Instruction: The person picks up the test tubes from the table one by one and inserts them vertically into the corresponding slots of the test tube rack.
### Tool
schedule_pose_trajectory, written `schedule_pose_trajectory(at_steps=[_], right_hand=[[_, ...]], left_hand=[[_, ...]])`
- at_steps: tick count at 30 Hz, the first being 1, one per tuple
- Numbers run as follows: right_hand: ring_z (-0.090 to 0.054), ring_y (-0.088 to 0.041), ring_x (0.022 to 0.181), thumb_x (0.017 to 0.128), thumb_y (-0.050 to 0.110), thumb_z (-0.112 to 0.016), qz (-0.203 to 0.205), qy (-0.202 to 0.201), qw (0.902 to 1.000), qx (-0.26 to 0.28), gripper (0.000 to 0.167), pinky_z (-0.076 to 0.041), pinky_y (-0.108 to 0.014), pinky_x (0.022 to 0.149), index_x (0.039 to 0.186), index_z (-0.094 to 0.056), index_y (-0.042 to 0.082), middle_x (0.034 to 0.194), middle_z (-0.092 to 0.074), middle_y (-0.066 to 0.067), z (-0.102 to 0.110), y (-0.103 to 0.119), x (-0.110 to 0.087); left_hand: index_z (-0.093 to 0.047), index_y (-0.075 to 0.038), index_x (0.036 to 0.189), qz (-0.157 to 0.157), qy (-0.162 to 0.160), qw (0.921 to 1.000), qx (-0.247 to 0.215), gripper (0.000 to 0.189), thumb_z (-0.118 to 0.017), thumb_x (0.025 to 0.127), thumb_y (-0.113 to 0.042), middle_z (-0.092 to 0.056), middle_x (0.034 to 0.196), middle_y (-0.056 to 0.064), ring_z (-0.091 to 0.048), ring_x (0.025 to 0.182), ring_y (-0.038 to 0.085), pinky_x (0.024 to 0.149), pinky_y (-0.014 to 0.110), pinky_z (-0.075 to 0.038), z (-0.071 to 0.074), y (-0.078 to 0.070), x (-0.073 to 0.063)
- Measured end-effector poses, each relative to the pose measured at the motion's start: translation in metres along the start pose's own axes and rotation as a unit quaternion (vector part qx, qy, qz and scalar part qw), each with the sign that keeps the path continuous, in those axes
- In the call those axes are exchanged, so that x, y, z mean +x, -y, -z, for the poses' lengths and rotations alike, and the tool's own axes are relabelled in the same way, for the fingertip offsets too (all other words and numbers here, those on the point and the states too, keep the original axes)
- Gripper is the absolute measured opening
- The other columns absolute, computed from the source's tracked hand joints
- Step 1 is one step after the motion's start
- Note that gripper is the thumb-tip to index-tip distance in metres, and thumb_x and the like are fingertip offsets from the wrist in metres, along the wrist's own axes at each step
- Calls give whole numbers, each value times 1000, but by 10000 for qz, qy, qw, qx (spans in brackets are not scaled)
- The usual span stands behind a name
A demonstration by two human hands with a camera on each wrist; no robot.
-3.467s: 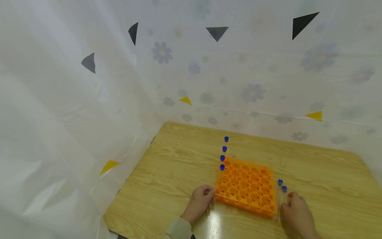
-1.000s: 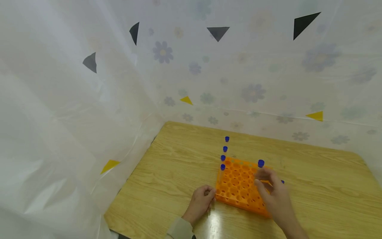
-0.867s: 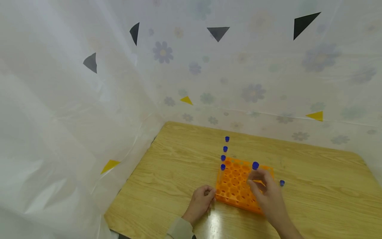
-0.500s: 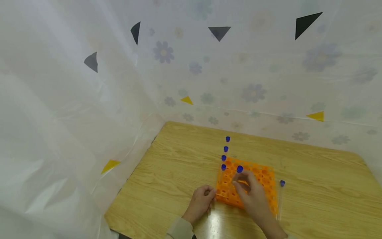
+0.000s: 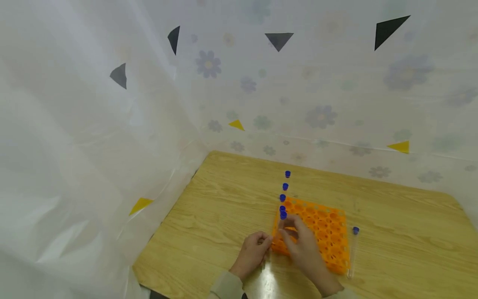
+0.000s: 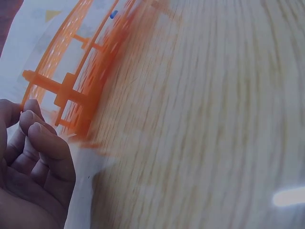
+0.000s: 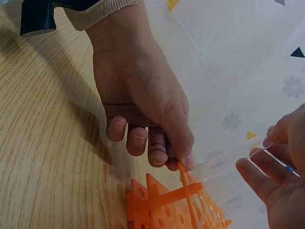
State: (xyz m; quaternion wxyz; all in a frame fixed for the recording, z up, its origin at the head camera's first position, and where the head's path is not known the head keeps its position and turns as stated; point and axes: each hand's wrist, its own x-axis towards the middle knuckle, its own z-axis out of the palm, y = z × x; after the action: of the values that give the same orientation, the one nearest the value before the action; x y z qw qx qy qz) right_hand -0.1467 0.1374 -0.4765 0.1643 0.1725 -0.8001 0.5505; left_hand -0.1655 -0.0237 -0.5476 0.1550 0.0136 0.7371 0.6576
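An orange test tube rack [image 5: 334, 238] with rows of round holes stands on the table. My left hand [image 5: 252, 254] pinches its near left corner; in the right wrist view, the thumb and index finger of the left hand [image 7: 143, 95] meet on the rack's top edge. Over the rack's left side, my right hand [image 5: 304, 251] holds a clear test tube with a blue cap [image 5: 283, 215] between thumb and fingers. Its lower end is hidden in the head view. Several capped tubes [image 5: 282, 197] form a row along the rack's left edge.
One more blue-capped tube [image 5: 356, 230] is at the rack's right edge; whether it sits in a hole I cannot tell. The wood-grain table [image 5: 213, 207] meets a pale flowered sheet [image 5: 321, 91] behind and a white sheet [image 5: 74, 166] at left.
My right hand has picked up a tube at the rack's right side and carried it left across the rack to the row at the left edge. The left hand stays on the corner.
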Motion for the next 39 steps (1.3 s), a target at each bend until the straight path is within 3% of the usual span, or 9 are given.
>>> schedule_pose_trajectory(at_steps=[11,16,26,39], right_hand=[[-65,-14,97,87,-7,-69,-156,222,9985,-485,33,-61,-30,82,116,-60,7,103,-68,-8,-7,-13,-2],[-67,-18,95,86,-10,-70,-121,210,9983,-527,32,-61,-27,80,113,-60,4,101,-67,-7,-9,-16,-4],[-67,-22,97,88,-10,-67,-446,297,9973,-506,30,-60,-29,81,113,-58,2,99,-65,-7,-10,-17,-6],[-68,-19,92,84,-13,-70,-153,211,9971,-716,31,-61,-32,78,110,-60,2,97,-67,-4,-10,-21,-8]], left_hand=[[-64,-6,96,46,-29,10000,33,33,-63,97,-39,-63,74,1,-47,46,9,40,20,-41,-1,0,0],[-63,-6,97,104,30,9999,2,32,-61,98,-38,-61,71,0,-46,45,9,40,20,-41,-2,0,0],[-62,-6,97,225,238,9992,-213,32,-59,100,-38,-54,63,-1,-45,45,10,41,20,-42,0,3,0],[-61,-4,98,155,346,9985,-398,35,-58,100,-38,-54,64,-2,-43,44,9,40,21,-40,0,5,0]])
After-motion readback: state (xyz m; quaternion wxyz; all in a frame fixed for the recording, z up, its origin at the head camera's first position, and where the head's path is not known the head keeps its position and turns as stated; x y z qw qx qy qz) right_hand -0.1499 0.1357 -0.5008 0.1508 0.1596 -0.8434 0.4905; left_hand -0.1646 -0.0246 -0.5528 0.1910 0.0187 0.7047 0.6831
